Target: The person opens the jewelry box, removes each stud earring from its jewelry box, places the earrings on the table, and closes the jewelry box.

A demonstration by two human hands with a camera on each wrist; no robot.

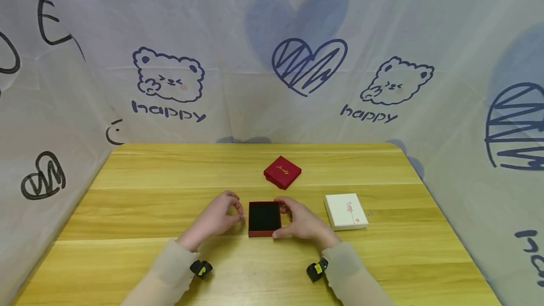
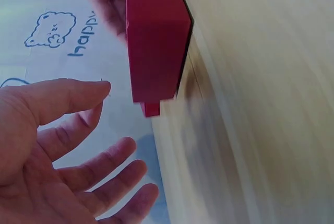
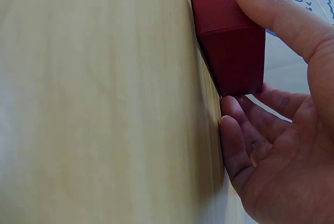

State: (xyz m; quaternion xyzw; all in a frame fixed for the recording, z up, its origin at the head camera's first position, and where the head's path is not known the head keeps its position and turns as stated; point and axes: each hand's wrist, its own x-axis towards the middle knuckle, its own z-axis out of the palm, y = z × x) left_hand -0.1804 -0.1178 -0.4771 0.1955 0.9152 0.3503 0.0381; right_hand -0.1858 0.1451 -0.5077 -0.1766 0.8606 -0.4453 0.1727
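A red jewelry box base with a black lining sits on the wooden table in front of me, its inside facing up. My right hand grips it at the right side, the thumb at the near corner and the fingers towards the far corner. In the right wrist view the thumb lies on the red wall of the box base. Just left of the box, apart from it, is my left hand with its fingers loosely bent and nothing between them, as the left wrist view also shows.
Behind the box base lies a red lid with gold lettering, turned at an angle. A white box with a pink flower print stands to the right of my right hand. Printed cloth hangs beyond the back and sides of the wooden table.
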